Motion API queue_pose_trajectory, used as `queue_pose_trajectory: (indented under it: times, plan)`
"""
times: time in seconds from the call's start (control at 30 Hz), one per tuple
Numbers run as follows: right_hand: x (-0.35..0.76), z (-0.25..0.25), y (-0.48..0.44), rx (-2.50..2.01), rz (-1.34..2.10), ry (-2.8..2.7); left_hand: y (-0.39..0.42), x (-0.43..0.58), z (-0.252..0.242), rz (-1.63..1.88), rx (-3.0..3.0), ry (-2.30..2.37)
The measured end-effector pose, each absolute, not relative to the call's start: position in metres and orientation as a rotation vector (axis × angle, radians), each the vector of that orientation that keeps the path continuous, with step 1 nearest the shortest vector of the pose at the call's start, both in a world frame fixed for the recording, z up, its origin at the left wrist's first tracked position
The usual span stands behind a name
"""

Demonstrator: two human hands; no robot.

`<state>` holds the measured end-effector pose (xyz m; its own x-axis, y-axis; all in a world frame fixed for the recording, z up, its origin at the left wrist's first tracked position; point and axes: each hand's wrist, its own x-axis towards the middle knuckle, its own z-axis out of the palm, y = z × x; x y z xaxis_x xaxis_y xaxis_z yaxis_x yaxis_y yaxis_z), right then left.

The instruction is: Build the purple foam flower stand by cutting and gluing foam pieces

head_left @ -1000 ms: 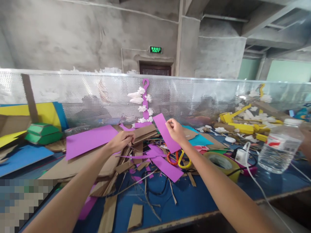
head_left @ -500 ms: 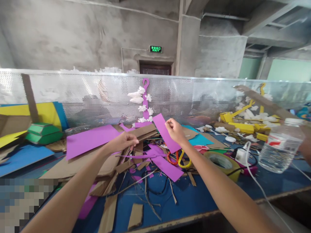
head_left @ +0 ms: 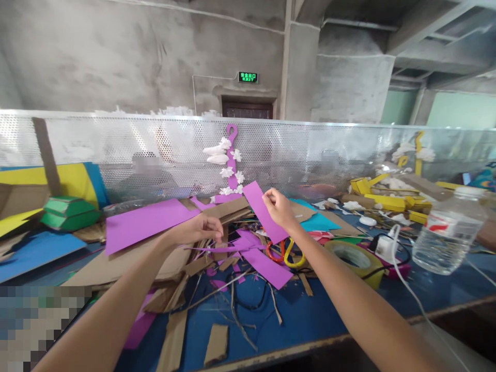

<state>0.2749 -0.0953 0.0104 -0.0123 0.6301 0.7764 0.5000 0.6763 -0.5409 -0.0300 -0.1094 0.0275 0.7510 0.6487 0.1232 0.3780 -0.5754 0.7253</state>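
Observation:
My right hand (head_left: 279,209) pinches a long purple paper strip (head_left: 262,208) and holds it tilted above the blue table (head_left: 310,320). My left hand (head_left: 197,229) hovers with curled fingers over a heap of brown cardboard pieces (head_left: 222,213), its fingertips touching a cardboard edge; what it holds, if anything, I cannot make out. More purple paper scraps (head_left: 263,264) lie under both hands. Orange and yellow scissors (head_left: 284,253) rest just below my right wrist. A large purple sheet (head_left: 143,222) lies to the left.
A roll of yellow tape (head_left: 354,261), a white charger with cable (head_left: 383,247) and a water bottle (head_left: 445,232) stand at right. A perforated metal screen (head_left: 116,150) backs the table, with a purple flowered ornament (head_left: 231,160). Green box (head_left: 67,213) at left. Yellow pieces (head_left: 382,196) far right.
My left hand has slid slightly right and down over the cardboard heap. At far right a cardboard piece that rose half a second ago has lowered again. The right hand stays put.

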Motion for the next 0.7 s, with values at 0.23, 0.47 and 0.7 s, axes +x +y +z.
queue_pose_trajectory:
  times: [0.23, 0.47, 0.7]
  plan:
    - [0.274, 0.010, -0.096, -0.916, 0.152, -1.665, -0.118, -0.027, 0.034, 0.474, 2.416, 0.703]
    - [0.274, 0.010, -0.096, -0.918, 0.143, -1.670, -0.112, -0.024, 0.032, 0.604, 2.486, 0.832]
    - [0.275, 0.009, -0.095, -0.920, 0.126, -1.669, -0.081, -0.042, 0.025, 1.462, 2.213, 1.478]
